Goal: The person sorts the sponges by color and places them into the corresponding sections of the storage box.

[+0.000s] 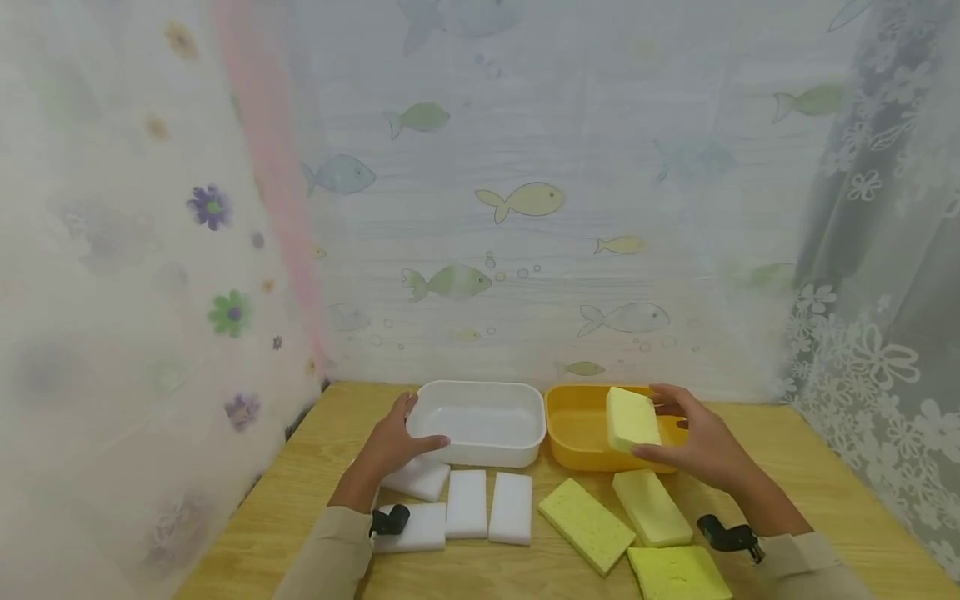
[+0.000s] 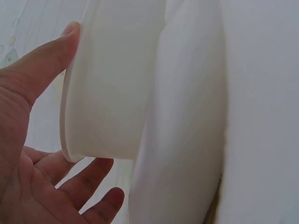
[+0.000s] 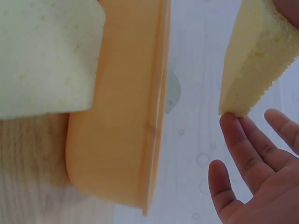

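Note:
My right hand (image 1: pixel 705 442) pinches a pale yellow sponge (image 1: pixel 633 419) between thumb and fingertips, tilted above the yellow tub (image 1: pixel 558 437). In the right wrist view, fingertips touch one end of this sponge (image 3: pixel 252 65). At the left end of the white tub (image 1: pixel 480 454), my left hand (image 1: pixel 392 442) spreads its thumb and fingers around the corner. In the left wrist view, the thumb (image 2: pixel 56 51) lies at the tub's rim and the other fingers sit loosely by its side wall (image 2: pixel 110 93). Nothing shows inside the white tub.
Several white sponges (image 1: pixel 467 504) lie in front of the white tub, partly behind the left wrist. Three yellow sponges (image 1: pixel 587 525) lie before the yellow tub. The tubs stand side by side on a wooden table (image 1: pixel 817 492), with a fish-print curtain (image 1: pixel 525 250) behind.

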`<state>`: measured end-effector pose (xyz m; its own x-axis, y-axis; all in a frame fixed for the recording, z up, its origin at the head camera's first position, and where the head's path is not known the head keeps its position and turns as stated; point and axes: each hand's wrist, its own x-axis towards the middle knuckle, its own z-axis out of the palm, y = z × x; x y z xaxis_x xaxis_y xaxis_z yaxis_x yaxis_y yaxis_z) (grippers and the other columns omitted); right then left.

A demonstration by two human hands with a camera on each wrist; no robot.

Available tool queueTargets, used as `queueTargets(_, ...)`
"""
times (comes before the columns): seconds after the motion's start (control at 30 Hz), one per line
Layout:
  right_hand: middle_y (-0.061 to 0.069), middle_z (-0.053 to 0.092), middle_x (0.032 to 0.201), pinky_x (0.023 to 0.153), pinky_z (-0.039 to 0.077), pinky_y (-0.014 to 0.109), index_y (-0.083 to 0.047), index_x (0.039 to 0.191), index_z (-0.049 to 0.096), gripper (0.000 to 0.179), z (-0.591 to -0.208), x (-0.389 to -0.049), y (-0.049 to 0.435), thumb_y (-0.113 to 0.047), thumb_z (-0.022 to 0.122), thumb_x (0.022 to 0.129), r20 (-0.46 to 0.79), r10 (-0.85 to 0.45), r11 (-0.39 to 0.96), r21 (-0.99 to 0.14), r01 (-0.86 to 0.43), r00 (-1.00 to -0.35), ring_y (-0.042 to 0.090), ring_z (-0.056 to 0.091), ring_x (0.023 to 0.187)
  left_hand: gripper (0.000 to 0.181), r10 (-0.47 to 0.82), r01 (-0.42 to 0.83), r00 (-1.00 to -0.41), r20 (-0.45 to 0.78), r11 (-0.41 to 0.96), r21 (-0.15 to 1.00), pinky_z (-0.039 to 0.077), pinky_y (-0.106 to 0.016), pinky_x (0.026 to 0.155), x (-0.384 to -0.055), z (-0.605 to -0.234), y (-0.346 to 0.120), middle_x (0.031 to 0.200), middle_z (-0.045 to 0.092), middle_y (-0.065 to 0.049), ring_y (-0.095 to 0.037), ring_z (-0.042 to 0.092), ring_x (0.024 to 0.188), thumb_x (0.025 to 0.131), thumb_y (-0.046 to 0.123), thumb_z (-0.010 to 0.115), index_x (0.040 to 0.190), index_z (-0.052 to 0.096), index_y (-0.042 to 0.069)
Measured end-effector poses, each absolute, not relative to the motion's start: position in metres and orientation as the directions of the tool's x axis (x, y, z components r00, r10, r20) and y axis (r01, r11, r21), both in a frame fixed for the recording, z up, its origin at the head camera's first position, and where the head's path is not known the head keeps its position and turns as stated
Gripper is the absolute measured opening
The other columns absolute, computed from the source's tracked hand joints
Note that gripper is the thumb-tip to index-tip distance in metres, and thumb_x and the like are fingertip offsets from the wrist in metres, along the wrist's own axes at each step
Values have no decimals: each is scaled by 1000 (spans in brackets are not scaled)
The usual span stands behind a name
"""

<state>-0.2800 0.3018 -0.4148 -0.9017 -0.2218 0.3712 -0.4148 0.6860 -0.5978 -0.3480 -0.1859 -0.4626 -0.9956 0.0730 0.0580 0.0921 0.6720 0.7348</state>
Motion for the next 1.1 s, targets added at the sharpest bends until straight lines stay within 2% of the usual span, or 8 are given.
queueTargets(0.27,14,55,146,104,43,65,-16,157,38,97,-415,-294,278,-48,89,80,378,-233,660,-615,-431,-896,39,57,130,125,75,83,-996,43,681,727,28,-66,119,-347,-461,-187,172,22,-13,-44,24,155,78,59,86,167,12,12)
queueTargets(0.37,14,56,147,105,44,65,-18,157,39,99,-414,-300,268,-50,89,79,377,-237,658,-616,-434,-895,37,58,130,127,73,81,-996,43,679,729,28,-66,119,-345,-461,-188,172,23,-12,-44,24,155,76,62,86,167,13,12)
queueTargets(0.93,11,55,148,105,47,62,-20,157,40,105,-409,-324,220,-58,90,73,307,-278,616,-670,-414,-910,39,55,134,127,78,86,-996,46,660,746,29,-64,119,-342,-464,-190,171,26,-8,-42,25,155,75,64,86,167,14,13)
queueTargets(1.1,13,54,150,105,46,63,-17,156,42,102,-404,-333,208,-58,89,74,322,-308,627,-639,-446,-895,40,56,134,124,85,101,-995,60,656,748,31,-63,118,-348,-463,-187,171,27,-6,-41,26,155,76,64,85,167,16,15)
